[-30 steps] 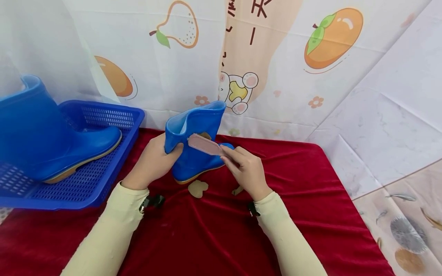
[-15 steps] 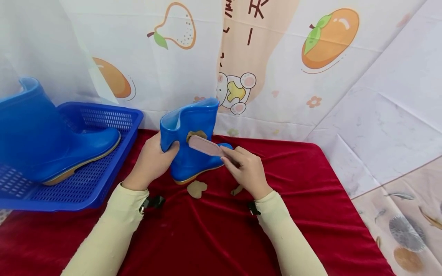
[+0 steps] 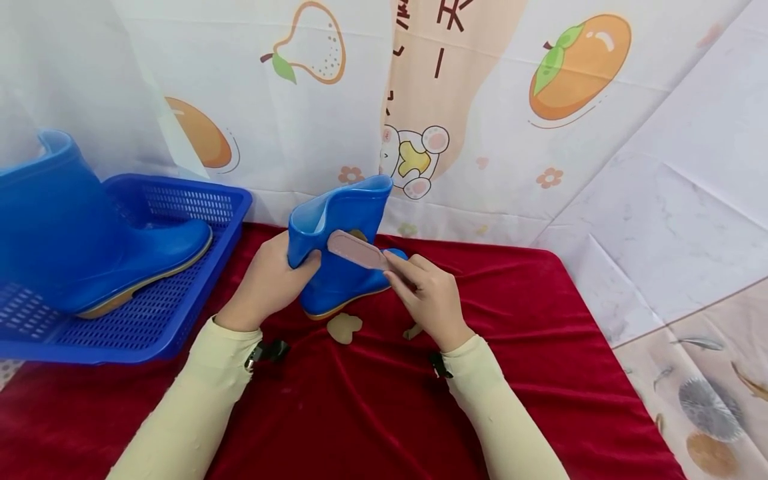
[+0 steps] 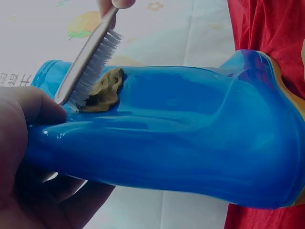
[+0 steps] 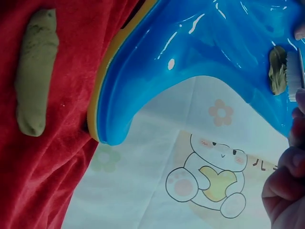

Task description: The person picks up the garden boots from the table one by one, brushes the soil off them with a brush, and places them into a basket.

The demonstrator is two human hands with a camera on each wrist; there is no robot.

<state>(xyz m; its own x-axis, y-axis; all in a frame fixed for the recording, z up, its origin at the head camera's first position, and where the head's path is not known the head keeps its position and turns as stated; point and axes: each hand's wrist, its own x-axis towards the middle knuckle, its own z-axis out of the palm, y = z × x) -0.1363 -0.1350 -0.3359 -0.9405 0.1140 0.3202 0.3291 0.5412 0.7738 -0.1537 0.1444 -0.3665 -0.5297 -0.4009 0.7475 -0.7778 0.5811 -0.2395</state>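
Note:
A blue rain boot (image 3: 336, 283) stands on the red cloth, its shaft held at the top by my left hand (image 3: 267, 281), thumb on the outside. My right hand (image 3: 433, 299) pinches the handle of a scrub brush (image 3: 358, 251) with a pale pink back. In the left wrist view the brush's clear bristles touch the boot shaft at the edge of a brown clay-like smear (image 4: 109, 89). From the head view, the brush back hides most of that smear.
A blue plastic basket (image 3: 225, 267) at the left holds another blue boot (image 3: 78, 233). On the cloth lie a flat tan clay-like piece (image 3: 344, 328) and a longer roll (image 5: 35, 76), partly behind my right hand in the head view. A printed curtain (image 3: 480, 167) hangs behind.
Half a second ago the smear showed more above the brush; now the brush covers more of it. The boot's top has shifted slightly right. Both hands keep their holds.

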